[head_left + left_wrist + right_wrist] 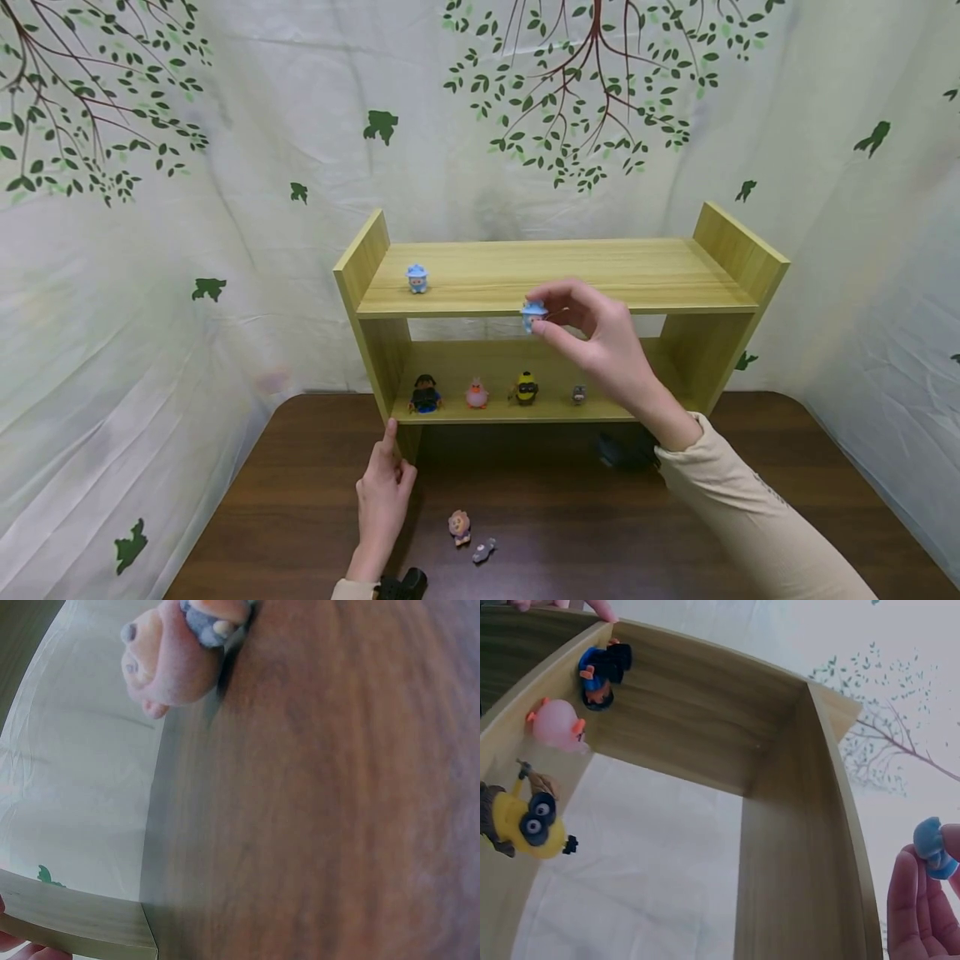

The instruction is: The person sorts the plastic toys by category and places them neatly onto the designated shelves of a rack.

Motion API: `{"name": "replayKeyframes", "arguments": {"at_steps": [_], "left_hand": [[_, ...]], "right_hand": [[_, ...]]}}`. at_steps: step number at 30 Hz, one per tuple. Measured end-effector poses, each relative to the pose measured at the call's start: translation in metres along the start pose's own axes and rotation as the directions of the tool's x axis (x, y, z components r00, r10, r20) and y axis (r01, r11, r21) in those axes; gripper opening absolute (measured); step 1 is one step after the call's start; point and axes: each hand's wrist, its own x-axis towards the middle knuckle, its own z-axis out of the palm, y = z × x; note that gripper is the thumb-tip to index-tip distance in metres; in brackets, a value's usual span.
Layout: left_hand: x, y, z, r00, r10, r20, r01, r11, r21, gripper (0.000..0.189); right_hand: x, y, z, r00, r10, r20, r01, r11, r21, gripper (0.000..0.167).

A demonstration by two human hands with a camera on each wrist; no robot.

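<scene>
A small light-blue figurine (533, 316) is pinched between the thumb and fingertips of my right hand (600, 333), in front of the upper board's front edge. In the right wrist view the same blue figurine (934, 850) shows at the right. Another blue-hatted figurine (417, 278) stands on the left of the top board. My left hand (382, 500) is at the lower left of the wooden shelf (562, 275), its straight index finger touching the front corner. Left wrist view: fingertips (45, 952) lie along the shelf's side panel (75, 907).
Along the lower board stand a dark-haired figure (425, 395), a pink figure (476, 394), a yellow goggled figure (526, 389) and a small grey figure (579, 395). An orange-pink figurine (459, 527) and a grey figurine (483, 550) lie on the brown table (315, 492).
</scene>
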Motion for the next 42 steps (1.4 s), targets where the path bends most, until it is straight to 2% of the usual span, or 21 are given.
{"name": "replayKeyframes", "arguments": {"at_steps": [16,27,35,42], "left_hand": [[-0.001,-0.002,0.001,1.000,0.000,0.011,0.000,1.000,-0.008,0.094],[-0.001,-0.002,0.001,1.000,0.001,0.013,-0.001,1.000,-0.010,0.096],[-0.001,-0.002,0.001,1.000,0.005,0.012,-0.005,1.000,-0.008,0.094],[-0.001,-0.003,0.002,1.000,-0.001,0.017,0.002,1.000,-0.010,0.095]], "right_hand": [[0.025,0.001,0.004,0.999,-0.047,0.006,0.048,0.999,-0.019,0.025],[0.039,0.006,0.007,0.999,-0.040,0.006,0.040,0.998,-0.051,0.022],[0.048,0.007,0.009,1.000,-0.018,0.020,0.019,0.997,-0.073,0.020],[0.056,0.009,0.011,0.999,0.037,0.039,-0.031,0.991,-0.132,0.022]]}}
